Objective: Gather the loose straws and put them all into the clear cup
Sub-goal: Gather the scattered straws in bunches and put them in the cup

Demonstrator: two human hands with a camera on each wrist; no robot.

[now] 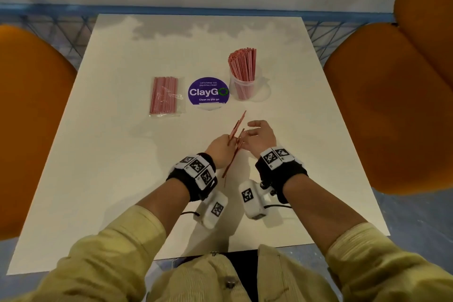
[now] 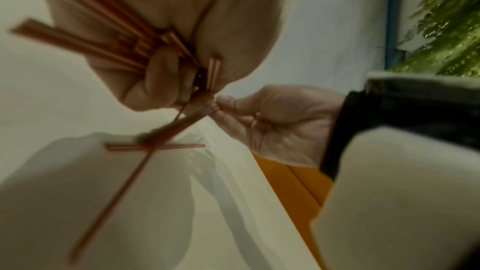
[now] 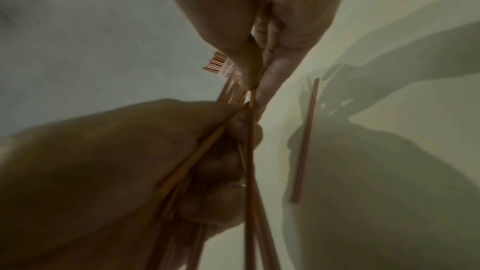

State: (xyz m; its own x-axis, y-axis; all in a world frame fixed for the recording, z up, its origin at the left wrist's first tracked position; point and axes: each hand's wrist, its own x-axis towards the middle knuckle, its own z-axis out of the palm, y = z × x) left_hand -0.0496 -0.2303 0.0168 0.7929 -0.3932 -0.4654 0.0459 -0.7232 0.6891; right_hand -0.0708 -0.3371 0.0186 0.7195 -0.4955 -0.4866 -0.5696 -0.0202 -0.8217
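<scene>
My left hand [image 1: 224, 144] grips a bundle of several thin red straws [image 1: 236, 127] above the middle of the white table [image 1: 98, 154]. Thumb and fingers of my right hand [image 1: 248, 136] pinch one more straw [image 2: 124, 188] right against that bundle. In the left wrist view the left hand [image 2: 166, 81] is curled round the straws, and the right hand [image 2: 221, 104] holds the long straw by its tip. One loose straw [image 3: 303, 141] lies flat on the table under the hands. Farther back right stands the clear cup [image 1: 242, 91], packed with upright straws [image 1: 242, 64].
A clear plastic bag of red straws [image 1: 164, 95] lies at the back left, beside a round purple ClayGo sticker [image 1: 208, 93]. Orange chairs [image 1: 392, 105] flank the table on both sides. A blue rail [image 1: 171, 10] runs behind the far edge.
</scene>
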